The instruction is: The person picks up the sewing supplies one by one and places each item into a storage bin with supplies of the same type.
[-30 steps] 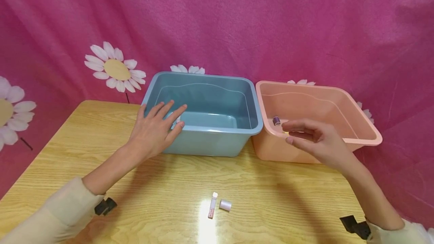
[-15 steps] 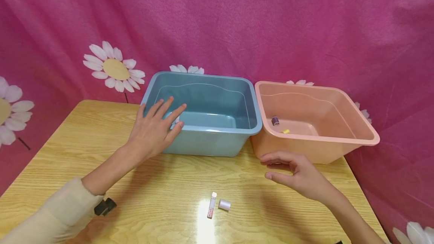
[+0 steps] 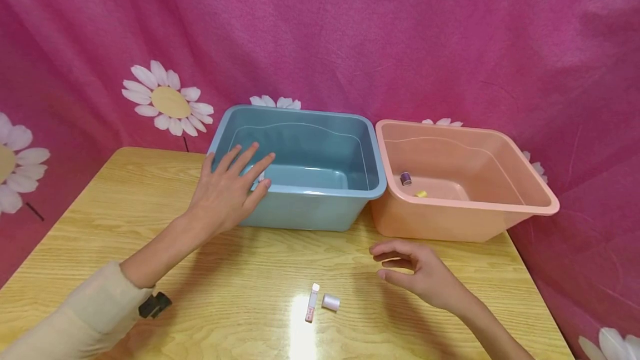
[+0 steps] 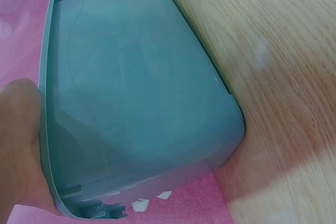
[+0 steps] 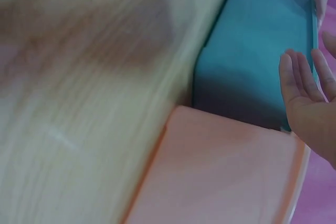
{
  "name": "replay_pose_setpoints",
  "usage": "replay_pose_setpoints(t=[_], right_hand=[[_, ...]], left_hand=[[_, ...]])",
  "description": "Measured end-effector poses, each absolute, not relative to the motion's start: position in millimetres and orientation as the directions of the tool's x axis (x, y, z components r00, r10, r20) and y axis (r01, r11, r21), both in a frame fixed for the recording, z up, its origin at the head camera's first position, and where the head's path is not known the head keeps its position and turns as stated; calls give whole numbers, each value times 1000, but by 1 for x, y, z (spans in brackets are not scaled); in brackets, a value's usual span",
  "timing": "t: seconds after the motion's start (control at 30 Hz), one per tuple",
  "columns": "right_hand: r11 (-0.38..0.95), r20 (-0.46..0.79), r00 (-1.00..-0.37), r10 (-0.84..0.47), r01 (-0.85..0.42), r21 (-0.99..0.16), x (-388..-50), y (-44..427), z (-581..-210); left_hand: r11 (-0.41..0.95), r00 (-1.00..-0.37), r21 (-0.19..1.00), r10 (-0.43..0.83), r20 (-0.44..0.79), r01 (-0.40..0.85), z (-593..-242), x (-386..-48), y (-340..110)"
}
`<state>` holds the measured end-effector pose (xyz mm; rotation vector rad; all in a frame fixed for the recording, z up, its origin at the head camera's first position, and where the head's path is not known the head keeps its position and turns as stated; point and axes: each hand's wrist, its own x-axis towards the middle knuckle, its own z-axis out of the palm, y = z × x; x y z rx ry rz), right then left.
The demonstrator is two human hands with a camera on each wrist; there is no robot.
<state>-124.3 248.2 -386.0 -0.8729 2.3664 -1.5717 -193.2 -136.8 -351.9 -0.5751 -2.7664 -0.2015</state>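
My left hand [image 3: 223, 190] rests at the near left rim of a blue tub [image 3: 310, 210], fingers spread; a small whitish thing [image 3: 261, 176] shows inside, partly covered by that hand. Over the table, in front of the peach tub [image 3: 440, 222], hovers my right hand [image 3: 422, 274], fingers loosely bent and nothing between them. To its left a pale lilac spool of thread [image 3: 331, 302] lies on its side, beside a narrow white and pink stick [image 3: 312, 303] whose kind I cannot tell. Inside the peach tub are a dark purple spool [image 3: 406, 179] and a small yellow thing [image 3: 421, 194], mostly hidden.
Both tubs stand side by side at the back of the wooden table [image 3: 225, 293]. Behind them hangs a magenta curtain [image 3: 320, 32] with white daisies. A black clip-like piece [image 3: 155, 305] sits at my left cuff.
My right hand has come back from above the peach tub toward the table, moving nearer and left, uncovering the yellow thing. My left hand has stayed on the blue tub.
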Motion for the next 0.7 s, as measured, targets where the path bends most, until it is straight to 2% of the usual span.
replay_pose_setpoints(t=[0.3,0.7], right_hand=[[251,192,-818,-542,-376,-892,-122,240,-402],[250,82,-819,-567,-266,-931,-118,229,-424]], left_hand=[[906,-863,71,371,343,418,-352,-193,-137],[905,-861,77,369,349,418,-352,-193,-137]])
